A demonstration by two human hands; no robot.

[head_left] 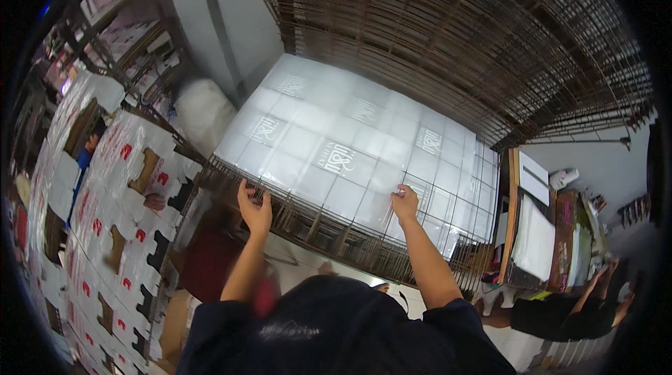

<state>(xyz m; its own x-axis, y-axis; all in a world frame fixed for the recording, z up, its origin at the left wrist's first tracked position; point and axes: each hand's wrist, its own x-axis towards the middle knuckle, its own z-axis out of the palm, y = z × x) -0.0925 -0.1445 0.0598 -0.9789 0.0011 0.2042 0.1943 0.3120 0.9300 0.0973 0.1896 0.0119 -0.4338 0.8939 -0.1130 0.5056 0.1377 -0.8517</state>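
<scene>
A large glossy white sheet (pixel 357 144), printed in a grid of squares, lay flat on a wire drying rack (pixel 336 231). Its near edge was pinched by the right hand (pixel 405 203); the left hand (pixel 255 208) was spread open on the rack's near-left rim. Held one-sidedly, the thin sheet could probably have creased or slipped askew.

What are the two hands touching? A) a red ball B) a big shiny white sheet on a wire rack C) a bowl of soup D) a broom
B: the left hand and right hand both rest at the near edge of the glossy white sheet lying on the wire rack.
</scene>
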